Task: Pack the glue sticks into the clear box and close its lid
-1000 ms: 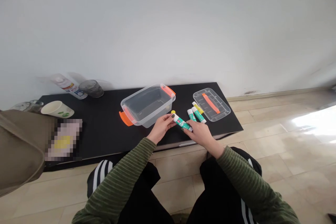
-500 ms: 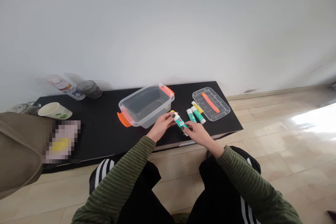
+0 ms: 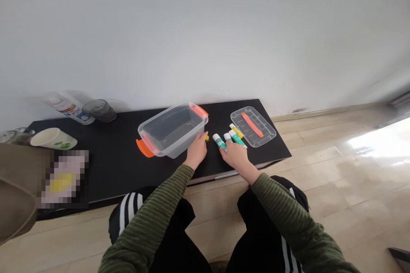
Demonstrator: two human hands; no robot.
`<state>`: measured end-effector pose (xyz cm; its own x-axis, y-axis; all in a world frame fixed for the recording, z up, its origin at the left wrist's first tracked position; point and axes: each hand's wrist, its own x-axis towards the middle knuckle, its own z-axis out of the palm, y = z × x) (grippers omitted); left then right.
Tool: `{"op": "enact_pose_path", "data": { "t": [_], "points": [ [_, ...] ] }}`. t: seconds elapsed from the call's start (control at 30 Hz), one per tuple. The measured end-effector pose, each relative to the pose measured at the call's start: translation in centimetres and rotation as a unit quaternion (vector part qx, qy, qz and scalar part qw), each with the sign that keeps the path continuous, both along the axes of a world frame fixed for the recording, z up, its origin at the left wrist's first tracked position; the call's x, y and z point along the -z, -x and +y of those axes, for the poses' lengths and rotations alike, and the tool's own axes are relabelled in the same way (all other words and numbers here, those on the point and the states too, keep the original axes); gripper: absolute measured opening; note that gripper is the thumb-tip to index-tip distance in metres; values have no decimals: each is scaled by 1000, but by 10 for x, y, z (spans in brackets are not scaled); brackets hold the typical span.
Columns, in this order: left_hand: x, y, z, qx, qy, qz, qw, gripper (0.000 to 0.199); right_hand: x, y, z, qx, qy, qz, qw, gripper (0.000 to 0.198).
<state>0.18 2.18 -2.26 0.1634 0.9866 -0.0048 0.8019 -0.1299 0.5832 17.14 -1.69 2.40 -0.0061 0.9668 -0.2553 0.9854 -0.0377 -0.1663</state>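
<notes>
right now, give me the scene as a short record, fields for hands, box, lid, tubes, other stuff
left hand: beside the box, fingers at a small yellow piece; grip unclear
right hand: at the lower ends of the green tubes; grip unclear
box: clear, orange clips, open
lid: off, lying right of the tubes
tubes: three green-and-white, one yellow
left end of table: paper cup, dark glass, spray can
</notes>
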Motion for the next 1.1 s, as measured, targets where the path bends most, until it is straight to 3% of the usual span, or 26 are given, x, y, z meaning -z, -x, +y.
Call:
{"op": "enact_pose_path", "data": {
  "t": [0.2, 0.4, 0.63, 0.8, 1.1],
  "points": [
    [1, -5, -3, 16, 6, 79, 997, 50, 5, 4, 6, -42, -40, -12, 998, 46],
    [2, -4, -4, 29, -6, 88, 996, 35, 8, 4, 19, -38, -14, 8, 999, 47],
    [-9, -3, -12, 25, 4, 87, 996, 23, 3, -47, 52, 51, -131, 17, 990, 29],
    [-12, 1, -19, 42, -1, 70, 997, 20, 16, -74, 71, 82, -66, 38, 994, 29],
    [-6, -1, -23, 93, 10, -32, 995, 15, 24, -69, 80, 81, -25, 45, 995, 28]
  ]
}}
